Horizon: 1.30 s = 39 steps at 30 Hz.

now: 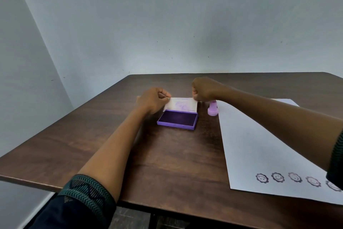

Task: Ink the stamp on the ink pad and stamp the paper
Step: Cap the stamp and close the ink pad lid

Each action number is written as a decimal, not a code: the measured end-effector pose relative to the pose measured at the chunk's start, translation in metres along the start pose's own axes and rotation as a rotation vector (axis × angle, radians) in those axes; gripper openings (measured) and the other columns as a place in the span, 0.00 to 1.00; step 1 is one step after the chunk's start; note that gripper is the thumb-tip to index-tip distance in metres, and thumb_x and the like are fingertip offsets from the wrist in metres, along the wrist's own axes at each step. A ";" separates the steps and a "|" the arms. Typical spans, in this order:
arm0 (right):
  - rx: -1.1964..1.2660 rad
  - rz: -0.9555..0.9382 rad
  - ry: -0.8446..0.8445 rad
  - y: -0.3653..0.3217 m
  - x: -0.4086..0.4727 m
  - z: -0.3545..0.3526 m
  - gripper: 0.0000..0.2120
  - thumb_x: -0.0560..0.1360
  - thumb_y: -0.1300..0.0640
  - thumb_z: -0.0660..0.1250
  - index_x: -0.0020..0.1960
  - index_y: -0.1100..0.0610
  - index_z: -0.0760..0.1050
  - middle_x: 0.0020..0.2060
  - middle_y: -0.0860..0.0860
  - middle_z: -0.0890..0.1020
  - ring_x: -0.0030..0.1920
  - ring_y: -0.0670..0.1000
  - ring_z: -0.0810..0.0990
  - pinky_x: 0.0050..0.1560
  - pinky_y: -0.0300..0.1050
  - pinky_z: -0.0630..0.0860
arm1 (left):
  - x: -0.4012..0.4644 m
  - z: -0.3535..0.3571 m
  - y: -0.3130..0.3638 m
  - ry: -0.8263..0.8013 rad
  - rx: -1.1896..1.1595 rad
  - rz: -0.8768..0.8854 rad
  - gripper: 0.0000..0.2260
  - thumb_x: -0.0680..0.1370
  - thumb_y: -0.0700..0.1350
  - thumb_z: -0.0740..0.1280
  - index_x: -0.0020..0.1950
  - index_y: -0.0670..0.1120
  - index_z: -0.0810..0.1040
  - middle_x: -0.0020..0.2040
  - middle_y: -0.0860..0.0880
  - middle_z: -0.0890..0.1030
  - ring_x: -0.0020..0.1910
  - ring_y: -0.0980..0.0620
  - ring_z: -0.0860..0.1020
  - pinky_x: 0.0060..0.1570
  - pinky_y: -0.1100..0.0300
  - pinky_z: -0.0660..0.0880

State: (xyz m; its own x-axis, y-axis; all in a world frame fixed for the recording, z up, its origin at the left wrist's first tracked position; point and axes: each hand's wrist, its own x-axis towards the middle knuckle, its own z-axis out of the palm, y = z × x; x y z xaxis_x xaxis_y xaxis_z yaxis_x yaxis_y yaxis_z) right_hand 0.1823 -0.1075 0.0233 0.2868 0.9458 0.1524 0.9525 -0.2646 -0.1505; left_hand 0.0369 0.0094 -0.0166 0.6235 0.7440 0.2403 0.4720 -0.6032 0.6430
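Observation:
A purple ink pad [177,120] lies open near the middle of the brown table, its dark inked face showing. Its pale lid [181,106] stands up at the back. My left hand [153,99] pinches the lid's top left corner, and my right hand [203,89] pinches its top right corner. A light purple stamp [212,109] stands upright just right of the pad, below my right wrist, untouched. White paper [259,147] lies on the right of the table, with a row of several flower-face stamp marks [278,177] along its near edge.
The wooden table [167,163] runs to a near edge at the bottom and a left edge beside a pale wall. Bare wood lies between the pad and the near edge. My patterned sleeves show at the lower left and right.

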 end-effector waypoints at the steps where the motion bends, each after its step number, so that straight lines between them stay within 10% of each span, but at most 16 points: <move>1: 0.008 -0.005 0.022 0.001 -0.002 -0.001 0.13 0.70 0.67 0.63 0.29 0.59 0.66 0.29 0.55 0.72 0.36 0.56 0.71 0.39 0.46 0.68 | 0.000 -0.001 0.000 0.008 -0.009 0.005 0.06 0.75 0.44 0.67 0.38 0.54 0.78 0.44 0.52 0.83 0.52 0.49 0.80 0.62 0.46 0.71; 7: 0.088 -0.049 0.153 0.005 -0.010 -0.007 0.06 0.71 0.66 0.64 0.45 0.65 0.78 0.46 0.59 0.83 0.47 0.58 0.79 0.47 0.49 0.76 | -0.007 -0.014 0.004 -0.004 -0.178 0.055 0.06 0.74 0.42 0.70 0.50 0.47 0.81 0.52 0.45 0.84 0.54 0.48 0.80 0.63 0.49 0.72; 12: 0.109 -0.083 0.202 0.001 -0.024 -0.018 0.07 0.72 0.64 0.65 0.47 0.60 0.81 0.48 0.57 0.84 0.49 0.56 0.81 0.50 0.48 0.77 | -0.018 -0.030 0.015 -0.063 -0.190 0.116 0.09 0.74 0.38 0.69 0.53 0.42 0.81 0.50 0.42 0.83 0.44 0.55 0.80 0.44 0.73 0.73; 29: -0.046 -0.301 0.234 -0.016 -0.097 -0.009 0.09 0.74 0.57 0.64 0.50 0.55 0.81 0.47 0.52 0.85 0.48 0.53 0.81 0.49 0.48 0.77 | -0.077 -0.043 0.013 -0.132 -0.095 0.288 0.08 0.72 0.37 0.72 0.45 0.50 0.83 0.42 0.51 0.84 0.39 0.60 0.80 0.40 0.75 0.72; 39: -0.011 -0.308 0.197 -0.018 -0.105 0.012 0.10 0.74 0.52 0.64 0.52 0.53 0.80 0.51 0.50 0.84 0.50 0.50 0.79 0.50 0.49 0.78 | -0.079 -0.040 0.006 -0.234 0.013 0.225 0.13 0.70 0.45 0.74 0.52 0.57 0.81 0.56 0.56 0.80 0.56 0.56 0.76 0.45 0.72 0.67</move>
State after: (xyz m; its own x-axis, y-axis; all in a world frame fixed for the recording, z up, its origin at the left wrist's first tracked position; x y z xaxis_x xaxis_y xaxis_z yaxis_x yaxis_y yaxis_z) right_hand 0.1339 -0.1994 -0.0017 -0.0006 0.9273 0.3743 0.9980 0.0240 -0.0578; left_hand -0.0345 -0.0413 -0.0021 0.8385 0.5066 0.2008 0.3133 -0.7496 0.5830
